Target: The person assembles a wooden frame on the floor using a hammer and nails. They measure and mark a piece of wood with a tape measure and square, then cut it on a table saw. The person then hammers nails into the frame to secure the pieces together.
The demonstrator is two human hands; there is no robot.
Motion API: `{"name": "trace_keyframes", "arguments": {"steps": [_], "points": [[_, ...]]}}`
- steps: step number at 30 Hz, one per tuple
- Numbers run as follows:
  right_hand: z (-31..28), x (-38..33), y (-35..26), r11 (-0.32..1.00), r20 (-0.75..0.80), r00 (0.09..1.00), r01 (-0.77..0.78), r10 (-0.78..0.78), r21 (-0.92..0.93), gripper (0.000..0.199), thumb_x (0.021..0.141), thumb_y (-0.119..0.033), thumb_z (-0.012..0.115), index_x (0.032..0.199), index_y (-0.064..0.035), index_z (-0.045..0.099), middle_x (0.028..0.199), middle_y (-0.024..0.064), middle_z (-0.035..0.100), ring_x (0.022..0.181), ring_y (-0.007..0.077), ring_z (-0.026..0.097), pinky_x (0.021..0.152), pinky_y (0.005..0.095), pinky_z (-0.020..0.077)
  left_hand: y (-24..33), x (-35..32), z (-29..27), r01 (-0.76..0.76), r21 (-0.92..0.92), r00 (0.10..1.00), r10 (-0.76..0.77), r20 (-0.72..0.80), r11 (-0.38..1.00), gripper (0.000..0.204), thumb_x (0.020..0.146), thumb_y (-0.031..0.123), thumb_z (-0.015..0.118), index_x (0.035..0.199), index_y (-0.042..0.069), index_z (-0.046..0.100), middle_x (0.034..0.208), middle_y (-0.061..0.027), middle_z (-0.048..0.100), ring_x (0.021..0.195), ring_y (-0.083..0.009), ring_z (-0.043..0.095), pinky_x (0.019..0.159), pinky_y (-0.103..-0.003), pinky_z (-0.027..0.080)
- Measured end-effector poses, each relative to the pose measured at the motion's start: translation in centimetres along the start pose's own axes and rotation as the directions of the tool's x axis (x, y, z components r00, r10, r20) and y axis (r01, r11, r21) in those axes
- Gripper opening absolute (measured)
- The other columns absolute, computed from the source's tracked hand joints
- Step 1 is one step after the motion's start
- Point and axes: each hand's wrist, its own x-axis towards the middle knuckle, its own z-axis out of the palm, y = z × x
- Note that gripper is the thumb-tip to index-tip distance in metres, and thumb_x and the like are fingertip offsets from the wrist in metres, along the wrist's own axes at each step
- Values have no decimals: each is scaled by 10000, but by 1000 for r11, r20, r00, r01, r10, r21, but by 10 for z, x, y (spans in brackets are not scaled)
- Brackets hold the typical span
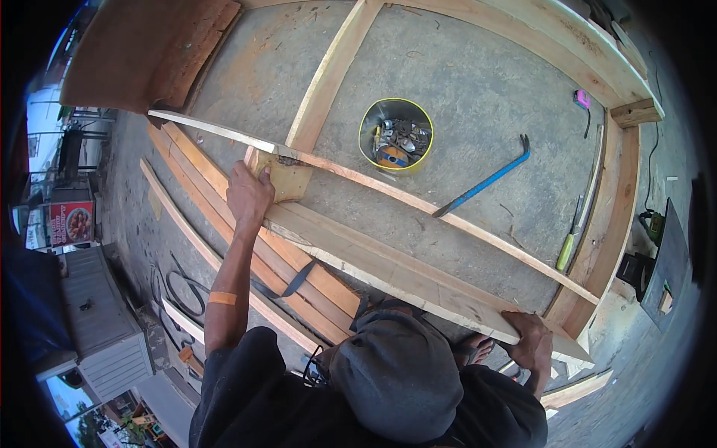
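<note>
A wide wooden board point(388, 265) slants across the space before me, from near my left wrist down to the right. My left hand point(250, 193) is closed at the edge of a small yellowish plywood piece point(290, 179), its thumb against the face. That piece sits under a thin wooden strip point(373, 175) and beside the board's far-left end. My right hand point(529, 340) wraps around the board near its right end, with the fingers partly hidden. The strip runs to the right side of a large wooden frame point(328, 78).
Inside the frame lie a yellow-rimmed bucket point(424, 166) of hardware, a blue pry bar point(485, 181), a green-handled screwdriver point(565, 252) and a pink tape measure point(581, 98). Loose planks point(224, 216) lie at left, a brown sheet point(142, 56) far left, a green power tool point(652, 224) right.
</note>
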Motion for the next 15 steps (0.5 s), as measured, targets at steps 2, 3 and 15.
{"name": "trace_keyframes", "arguments": {"steps": [2, 3, 15], "points": [[0, 0, -1, 1000, -9, 1000, 5, -5, 8, 459, 745, -255, 863, 1172, -120, 767, 1164, 135, 748, 1120, 348, 684, 976, 437, 540, 0, 2, 1, -7, 1, 1000, 7, -2, 1000, 454, 948, 367, 688, 1112, -10, 496, 1100, -257, 633, 1033, -472, 645, 882, -559, 520], [0, 0, -2, 1000, -14, 1000, 7, -6, 8, 454, 744, -250, 862, 1169, -122, 769, 1164, 136, 747, 1122, 348, 684, 974, 438, 542, 0, 3, 0, -5, -6, 1000, 4, -3, 1000, 458, 947, 363, 690, 1126, -13, 500, 1099, -263, 632, 1033, -476, 644, 885, -562, 519], [-2, -3, 7, 1000, -51, 998, 23, -22, 13, 424, 703, -146, 852, 1121, -123, 786, 1143, 118, 753, 1129, 325, 689, 941, 425, 567, 157, -35, -29, -464, -645, 872, 443, -210, 607, 284, 917, 61, 666, 1186, -19, 624, 1073, -179, 630, 944, -339, 636, 856, -457, 507]]}}
